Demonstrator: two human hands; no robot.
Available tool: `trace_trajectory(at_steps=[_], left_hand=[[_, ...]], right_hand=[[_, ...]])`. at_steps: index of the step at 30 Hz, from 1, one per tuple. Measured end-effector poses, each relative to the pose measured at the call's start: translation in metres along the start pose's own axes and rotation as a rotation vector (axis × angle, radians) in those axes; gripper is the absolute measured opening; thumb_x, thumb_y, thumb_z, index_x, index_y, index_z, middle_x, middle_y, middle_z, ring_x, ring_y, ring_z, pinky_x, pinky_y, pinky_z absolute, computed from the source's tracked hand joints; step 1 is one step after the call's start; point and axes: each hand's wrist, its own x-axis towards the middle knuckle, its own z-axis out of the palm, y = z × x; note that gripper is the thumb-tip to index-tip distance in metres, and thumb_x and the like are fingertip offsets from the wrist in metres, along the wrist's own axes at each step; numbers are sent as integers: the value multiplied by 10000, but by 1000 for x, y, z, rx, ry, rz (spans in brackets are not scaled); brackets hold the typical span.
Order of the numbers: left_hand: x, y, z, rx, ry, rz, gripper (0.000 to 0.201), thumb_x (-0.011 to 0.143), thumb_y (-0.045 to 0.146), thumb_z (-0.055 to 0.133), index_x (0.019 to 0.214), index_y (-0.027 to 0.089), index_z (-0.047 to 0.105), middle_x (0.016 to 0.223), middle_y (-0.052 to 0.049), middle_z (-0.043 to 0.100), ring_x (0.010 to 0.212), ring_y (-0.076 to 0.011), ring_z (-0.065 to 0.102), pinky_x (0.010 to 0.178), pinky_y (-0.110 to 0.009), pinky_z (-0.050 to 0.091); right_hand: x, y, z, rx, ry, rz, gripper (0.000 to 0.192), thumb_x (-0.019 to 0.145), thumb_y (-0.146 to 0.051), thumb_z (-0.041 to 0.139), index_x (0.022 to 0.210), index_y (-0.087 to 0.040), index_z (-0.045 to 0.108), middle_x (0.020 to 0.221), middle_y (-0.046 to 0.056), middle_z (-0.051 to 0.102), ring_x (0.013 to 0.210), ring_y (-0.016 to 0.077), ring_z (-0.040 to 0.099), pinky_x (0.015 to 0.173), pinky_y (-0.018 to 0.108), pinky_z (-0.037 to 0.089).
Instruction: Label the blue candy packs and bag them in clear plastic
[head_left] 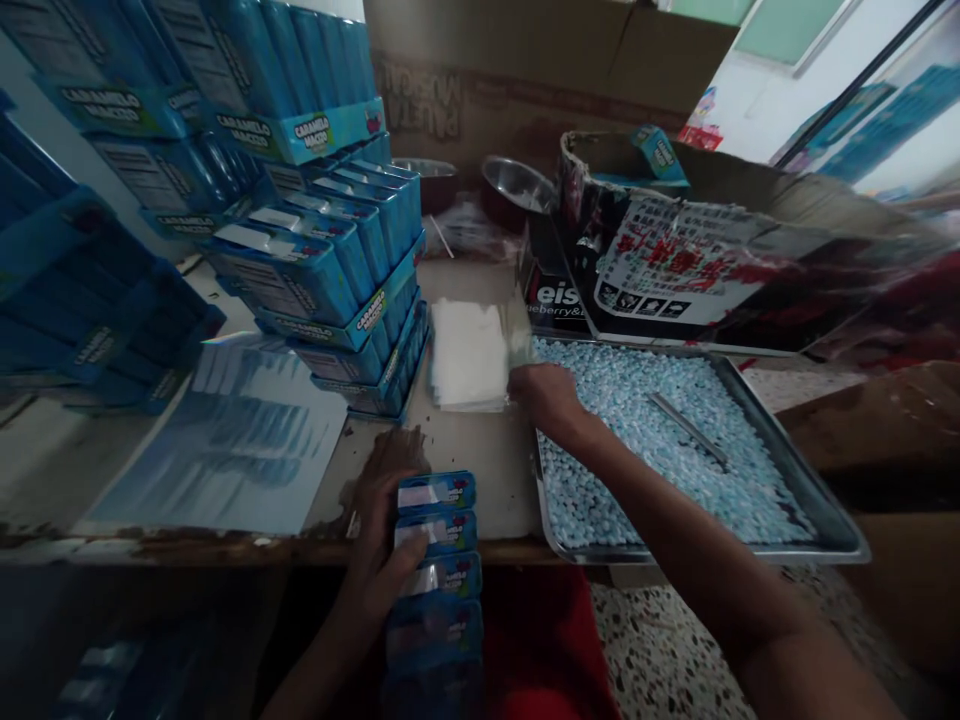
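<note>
Many blue candy boxes (315,250) are stacked; the left hand (379,560) clasps a row of small blue boxes (439,560), while the right hand (547,395) seemingly pinches a clear bag (469,350), and the metal tray (825,500) holds many candies.

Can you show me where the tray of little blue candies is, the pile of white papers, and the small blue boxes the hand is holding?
tray (840,520), head view, its bare metal rim on the right.
white papers (469,355), head view, middle of the top sheet.
small blue boxes (442,532), head view, the second box in the row.

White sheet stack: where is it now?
In the head view, the white sheet stack lies mid-table, between the blue box pile and the candy tray, under the right hand.
</note>
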Motion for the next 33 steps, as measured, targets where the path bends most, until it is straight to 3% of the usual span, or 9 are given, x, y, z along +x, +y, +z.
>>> trace_trajectory(at_steps=[4, 7, 9, 11, 13, 16, 20, 28, 33], left_hand=[[31, 26, -25, 211, 90, 206, 368, 975, 484, 583, 1264, 266, 650, 1223, -81, 718, 1115, -282, 691, 933, -421, 571], [69, 45, -37, 549, 245, 642, 445, 924, 384, 722, 1340, 261, 622, 1342, -79, 675, 1245, -285, 614, 1073, -448, 480], [97, 48, -38, 758, 126, 887, 425, 944, 349, 706, 1344, 230, 625, 1378, -96, 655, 1277, -293, 570, 1091, -468, 439], [120, 40, -35, 907, -35, 963, 268, 964, 341, 674, 1188, 194, 693, 1193, -91, 715, 1121, -278, 608, 948, -421, 480], [133, 23, -30, 971, -119, 969, 125, 988, 267, 617, 996, 198, 720, 945, -54, 710, 911, -241, 607, 763, -358, 458], [132, -3, -20, 977, -123, 956, 185, 997, 180, 541, 935, 204, 713, 838, -44, 667, 822, -228, 584, 666, -331, 384], [119, -19, -10, 986, -111, 836, 192, 1003, 191, 515, 938, 185, 696, 861, -69, 667, 834, -235, 595, 659, -332, 365], [104, -10, -21, 956, -345, 560, 154, 970, 240, 557, 931, 212, 704, 966, -55, 704, 878, -210, 633, 676, -298, 394], [86, 18, -38, 941, -195, 644, 203, 932, 189, 596, 1060, 244, 744, 1061, -65, 737, 981, -253, 638, 737, -330, 443]], right_hand=[[-20, -19, 4, 84, 222, -140, 75, 897, -248, 721, 875, -178, 737, 936, 91, 772, 897, 253, 714, 737, 314, 411], [-32, -39, 12, 121, 256, -272, 105, 921, -244, 707, 842, -175, 711, 878, 79, 751, 853, 224, 683, 727, 312, 373], [-36, -47, 17, 147, 245, -287, 117, 932, -234, 698, 831, -176, 695, 859, 70, 743, 827, 206, 667, 706, 304, 349], [-38, -50, 23, 175, 210, -276, 114, 932, -251, 711, 846, -182, 684, 852, 55, 741, 802, 191, 654, 676, 295, 324], [-39, -49, 29, 200, 138, -269, 167, 927, -338, 739, 888, -188, 676, 852, 40, 743, 777, 182, 650, 647, 289, 307], [-43, -51, 37, 166, 15, -277, 290, 968, -481, 673, 989, -192, 673, 896, 50, 758, 801, 208, 681, 647, 289, 341], [-51, -61, 44, 24, -62, -322, 198, 1048, -258, 492, 1131, -194, 660, 1016, 95, 762, 928, 259, 723, 723, 315, 451], [-78, -68, 36, 119, -249, -124, 193, 929, -174, 588, 957, -209, 776, 1001, 113, 789, 940, 284, 752, 681, 314, 516], [-77, -60, 20, 331, -257, -3, 211, 911, -234, 627, 943, -226, 835, 951, 84, 816, 880, 244, 756, 745, 306, 509]])
